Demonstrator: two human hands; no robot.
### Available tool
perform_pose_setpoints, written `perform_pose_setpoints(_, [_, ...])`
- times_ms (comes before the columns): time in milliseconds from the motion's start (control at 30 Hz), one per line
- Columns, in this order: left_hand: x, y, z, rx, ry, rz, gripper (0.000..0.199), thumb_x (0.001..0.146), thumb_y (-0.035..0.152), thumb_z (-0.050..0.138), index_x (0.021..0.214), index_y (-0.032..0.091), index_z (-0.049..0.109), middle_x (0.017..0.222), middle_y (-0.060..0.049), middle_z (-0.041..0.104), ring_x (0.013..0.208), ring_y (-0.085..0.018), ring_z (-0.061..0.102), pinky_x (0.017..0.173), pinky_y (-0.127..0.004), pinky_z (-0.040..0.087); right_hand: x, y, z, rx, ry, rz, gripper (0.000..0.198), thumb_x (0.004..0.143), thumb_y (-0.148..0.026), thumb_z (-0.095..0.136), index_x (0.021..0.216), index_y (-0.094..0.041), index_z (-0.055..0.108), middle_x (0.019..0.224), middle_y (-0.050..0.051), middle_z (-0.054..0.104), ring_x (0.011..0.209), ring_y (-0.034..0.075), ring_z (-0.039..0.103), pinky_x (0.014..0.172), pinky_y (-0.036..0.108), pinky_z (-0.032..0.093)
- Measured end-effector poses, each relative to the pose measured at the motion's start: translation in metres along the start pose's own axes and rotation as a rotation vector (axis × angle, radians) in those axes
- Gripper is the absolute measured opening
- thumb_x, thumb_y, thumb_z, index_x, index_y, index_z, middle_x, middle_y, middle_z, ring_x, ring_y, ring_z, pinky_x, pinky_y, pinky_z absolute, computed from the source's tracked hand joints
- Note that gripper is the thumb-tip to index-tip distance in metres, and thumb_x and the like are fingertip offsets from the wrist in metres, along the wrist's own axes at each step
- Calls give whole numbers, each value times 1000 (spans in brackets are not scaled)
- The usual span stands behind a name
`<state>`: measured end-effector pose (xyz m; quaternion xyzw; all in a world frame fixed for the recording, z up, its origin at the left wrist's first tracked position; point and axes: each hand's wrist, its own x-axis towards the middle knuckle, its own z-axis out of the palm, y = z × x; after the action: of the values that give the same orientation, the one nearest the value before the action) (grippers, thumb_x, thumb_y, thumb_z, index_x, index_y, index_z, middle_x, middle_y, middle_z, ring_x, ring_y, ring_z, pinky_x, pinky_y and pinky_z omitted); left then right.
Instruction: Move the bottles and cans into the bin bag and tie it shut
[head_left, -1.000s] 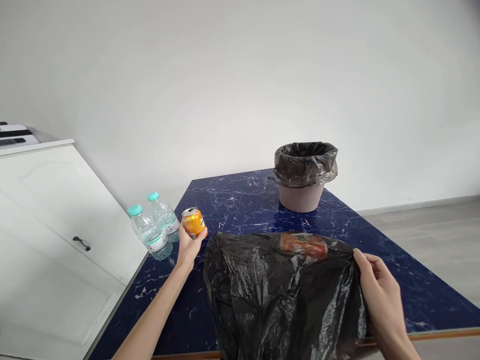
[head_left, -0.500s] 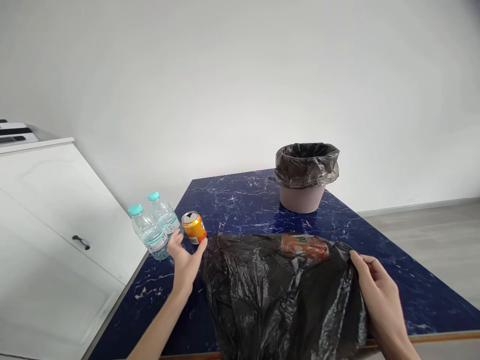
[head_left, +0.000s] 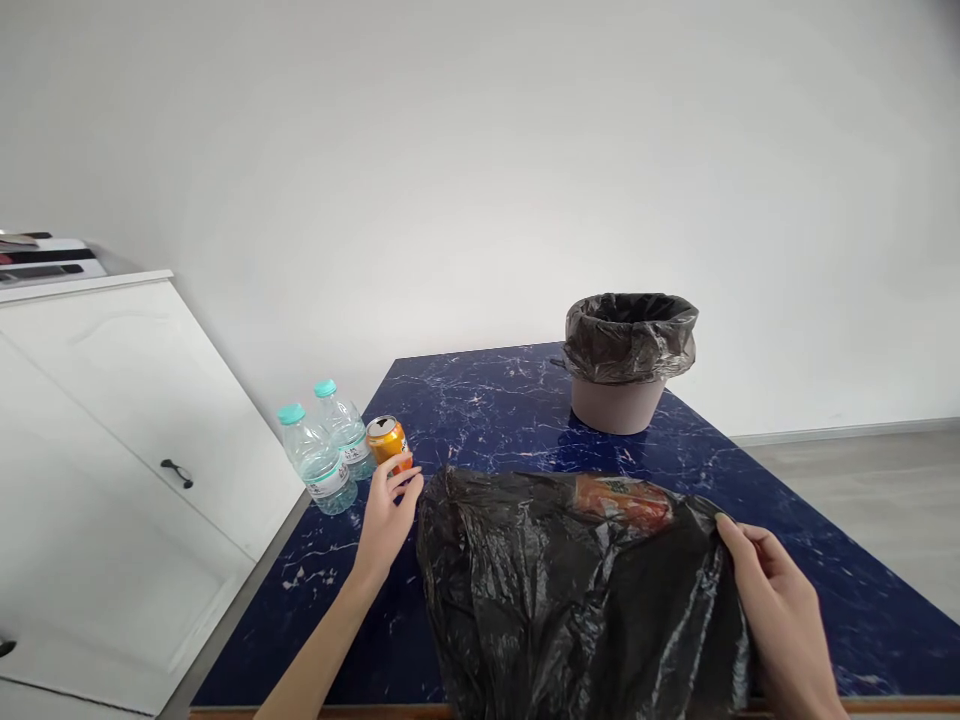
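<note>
A black plastic garbage bag (head_left: 570,600) spreads across the near part of the table, with an orange-red package (head_left: 626,502) showing at its upper edge. My right hand (head_left: 780,590) pinches the bag's right corner. Beside the bag's left edge, my left hand (head_left: 390,510) is open, its slightly curled fingers in front of an orange drink can (head_left: 384,437). The can stands upright with its top opened; whether the fingertips touch it I cannot tell. To its left stand two clear plastic bottles with teal caps, a nearer bottle (head_left: 319,462) and a farther bottle (head_left: 346,425).
A pinkish-grey trash bin (head_left: 616,402) lined with a black bag stands at the table's back right. The table (head_left: 480,400) has a dark blue marbled top. A white cabinet (head_left: 112,430) is at the left, and a pale wall rises behind.
My left hand has turned, and its fingers have moved in front of the can. My right hand keeps its pinch on the bag. The whole view has shifted slightly.
</note>
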<state>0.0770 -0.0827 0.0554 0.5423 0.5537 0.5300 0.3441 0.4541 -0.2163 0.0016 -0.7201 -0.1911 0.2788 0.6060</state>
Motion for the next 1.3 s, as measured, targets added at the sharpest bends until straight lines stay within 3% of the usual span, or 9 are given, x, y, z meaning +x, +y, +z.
perform_pose_setpoints(200, [-64, 3, -34, 457, -222, 260, 24, 105, 44, 60, 118, 27, 70, 102, -7, 74, 93, -26, 71, 84, -37, 57, 0, -3, -1, 12, -29, 11, 61, 77, -81, 71, 102, -25, 71, 82, 1, 68, 75, 24, 59, 61, 33, 44])
perform_pose_setpoints(400, [-80, 25, -19, 793, -711, 622, 38, 110, 18, 46, 137, 31, 69, 136, -7, 72, 134, -28, 59, 116, -47, 48, 0, -2, 0, 15, -6, -11, 61, 76, -80, 72, 97, -23, 70, 80, 2, 69, 74, 23, 58, 61, 32, 44])
perform_pose_setpoints(533, [-79, 34, 15, 865, -917, 721, 78, 96, -4, 41, 164, 33, 45, 166, -7, 54, 155, -33, 42, 122, -57, 41, 3, 3, -1, 13, -11, -45, 61, 76, -80, 72, 96, -22, 70, 81, 2, 68, 75, 23, 58, 63, 32, 45])
perform_pose_setpoints(633, [-82, 30, 40, 783, -838, 780, 94, 94, -5, 40, 175, 35, 13, 180, -11, 29, 164, -35, 27, 125, -61, 36, 3, 4, -1, 25, -23, -45, 62, 77, -81, 72, 98, -23, 70, 80, 0, 66, 75, 22, 56, 63, 31, 44])
perform_pose_setpoints(733, [-90, 20, 50, 615, -459, 753, 87, 102, 9, 50, 174, 31, 7, 181, -19, 18, 167, -38, 19, 127, -64, 31, 2, 1, -1, 20, -26, -37, 61, 78, -81, 72, 98, -23, 70, 77, -1, 63, 75, 21, 54, 62, 30, 43])
perform_pose_setpoints(867, [-103, 12, 36, 456, -61, 619, 49, 99, 26, 69, 141, 27, 44, 138, -17, 59, 132, -33, 61, 108, -50, 54, 3, 2, -1, -4, -27, -95, 62, 79, -82, 70, 95, -22, 69, 76, 0, 61, 74, 20, 51, 62, 30, 41])
perform_pose_setpoints(967, [-111, 18, 17, 569, -294, 636, 22, 100, 23, 61, 121, 27, 56, 112, -10, 69, 107, -28, 70, 98, -46, 60, 5, 6, 0, 15, -51, -104, 60, 82, -81, 69, 93, -22, 67, 78, -1, 61, 74, 19, 51, 63, 29, 40])
perform_pose_setpoints(1133, [-120, 38, 15, 697, -777, 794, 43, 101, 12, 48, 138, 27, 65, 124, -11, 78, 122, -29, 71, 117, -46, 52, 4, 6, -2, -9, -71, -79, 59, 84, -81, 69, 94, -23, 67, 77, -1, 61, 74, 20, 53, 62, 29, 42])
perform_pose_setpoints(1300, [-116, 46, 32, 760, -897, 806, 66, 98, 12, 53, 163, 22, 48, 140, -15, 74, 126, -35, 71, 113, -49, 55, 3, 4, -2, -5, -88, -64, 60, 82, -81, 70, 95, -22, 69, 76, 0, 62, 71, 20, 53, 59, 29, 42])
